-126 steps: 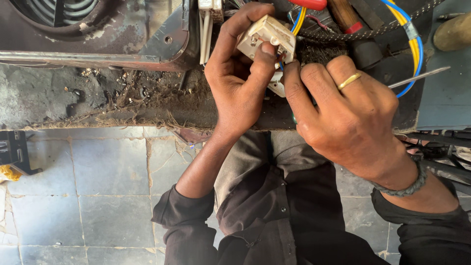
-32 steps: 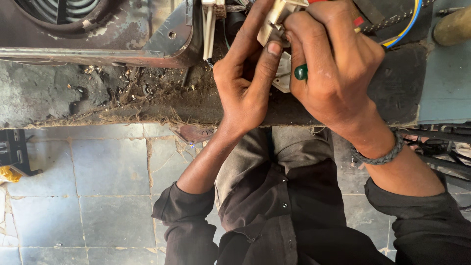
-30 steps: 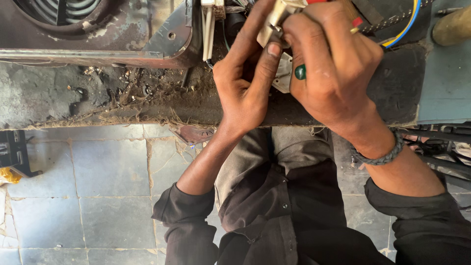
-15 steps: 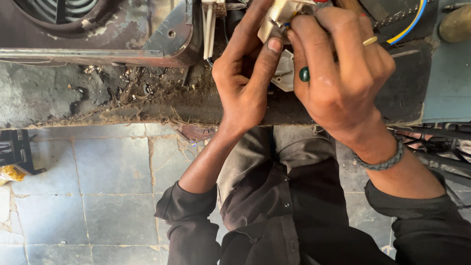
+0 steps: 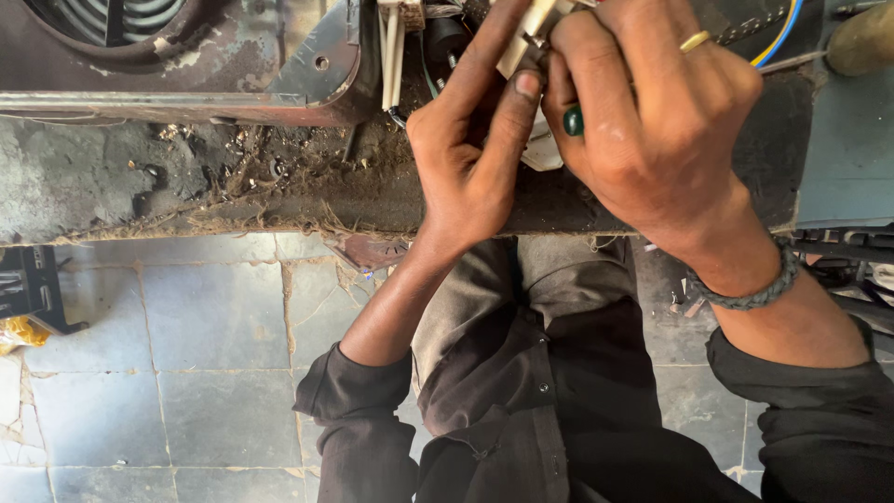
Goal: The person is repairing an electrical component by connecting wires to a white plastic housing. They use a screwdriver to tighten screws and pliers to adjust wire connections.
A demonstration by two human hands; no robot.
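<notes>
My left hand [image 5: 470,154] pinches a small cream plastic part [image 5: 529,30] between thumb and fingers at the top edge of the view. Against that part my right hand [image 5: 652,121] is closed around a tool; only its dark green handle end [image 5: 573,121] shows below the fingers. The tool's tip is hidden by my fingers. A gold ring sits on one right finger and a braided band on the right wrist. A second white piece [image 5: 542,154] peeks out between the two hands.
A dirty dark bench [image 5: 186,177] covered in debris runs across the top. On it stands a rusty metal housing [image 5: 279,65] with a fan grille. Blue and yellow wires [image 5: 782,28] and a wooden handle [image 5: 861,37] lie top right. Below is a grey tiled floor [image 5: 186,354].
My right hand has risen from below the cream part to cover it, now with the green-handled tool in its grip. Over the last second both hands shifted only slightly.
</notes>
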